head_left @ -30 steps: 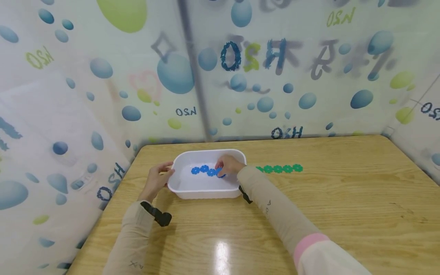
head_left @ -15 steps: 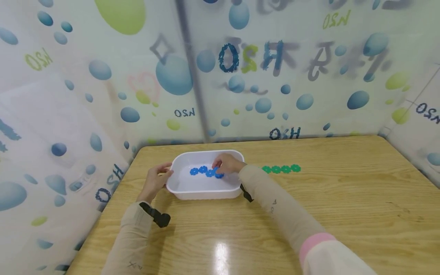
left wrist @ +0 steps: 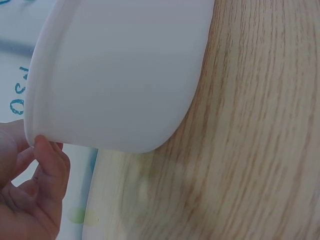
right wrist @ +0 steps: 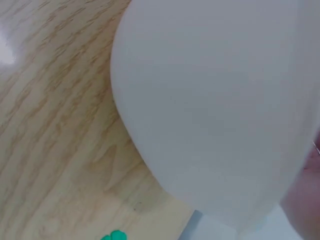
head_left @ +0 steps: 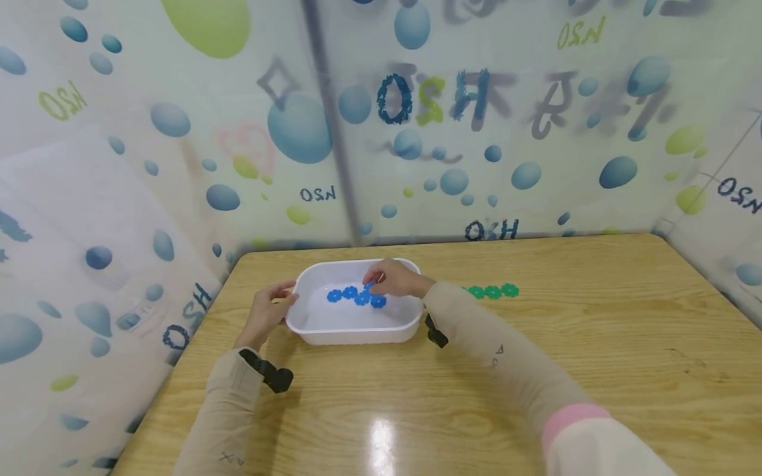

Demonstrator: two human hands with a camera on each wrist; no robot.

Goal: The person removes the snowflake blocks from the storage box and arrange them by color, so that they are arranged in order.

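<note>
A white rectangular tray (head_left: 351,336) stands on the table near its far left edge. My left hand (head_left: 266,313) pinches the tray's left rim; in the left wrist view the fingertips of that hand (left wrist: 42,185) meet the rim. Inside the tray lies a staggered row of blue flower-shaped pieces (head_left: 335,295). My right hand (head_left: 397,278) reaches over the right side and pinches a blue flower-shaped piece (head_left: 370,287) just behind the row's right end, its fingers partly covering it. The tray wall (right wrist: 200,100) hides most of this hand in the right wrist view.
To the right of the tray, a row of green flower-shaped pieces (head_left: 493,291) lies on the wooden table (head_left: 595,344), its left end hidden behind my right forearm. A patterned curtain (head_left: 506,132) hangs behind the table.
My right hand has shifted slightly up and back from the row's right end, uncovering the last blue piece there, with another blue piece at its fingertips. My left hand stays on the rim.
</note>
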